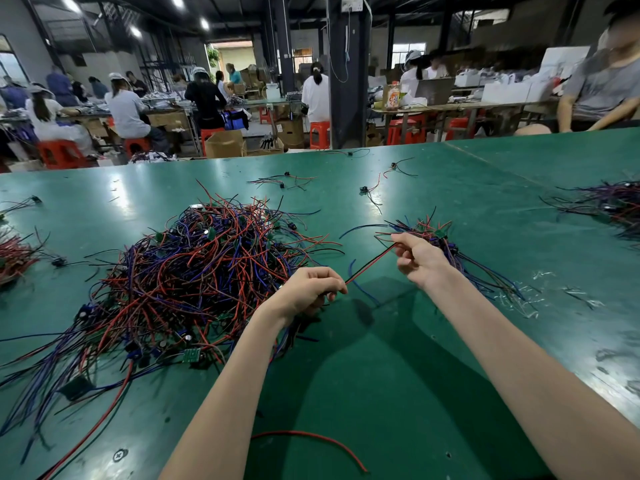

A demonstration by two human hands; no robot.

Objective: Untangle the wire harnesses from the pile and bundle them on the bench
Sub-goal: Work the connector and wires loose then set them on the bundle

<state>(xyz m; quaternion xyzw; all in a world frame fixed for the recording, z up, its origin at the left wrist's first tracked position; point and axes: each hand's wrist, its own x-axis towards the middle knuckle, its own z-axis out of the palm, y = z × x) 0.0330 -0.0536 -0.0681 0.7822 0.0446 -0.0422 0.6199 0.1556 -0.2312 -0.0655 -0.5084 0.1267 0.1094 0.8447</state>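
Note:
A big tangled pile (194, 271) of red, blue and black wire harnesses with small green boards lies on the green bench (381, 375), left of centre. My left hand (308, 289) pinches one end of a red and black wire pair (369, 264) at the pile's right edge. My right hand (419, 258) pinches the other end, so the pair runs taut between both hands above the bench. Just behind my right hand lies a smaller bundle of harnesses (440, 237), their wires fanning out to the right.
A loose red wire (311, 439) curves on the bench near me. More harness heaps lie at the far right (609, 206) and far left (14, 254). Single harnesses (280, 181) are scattered farther back. A person (602, 88) sits across the bench at right.

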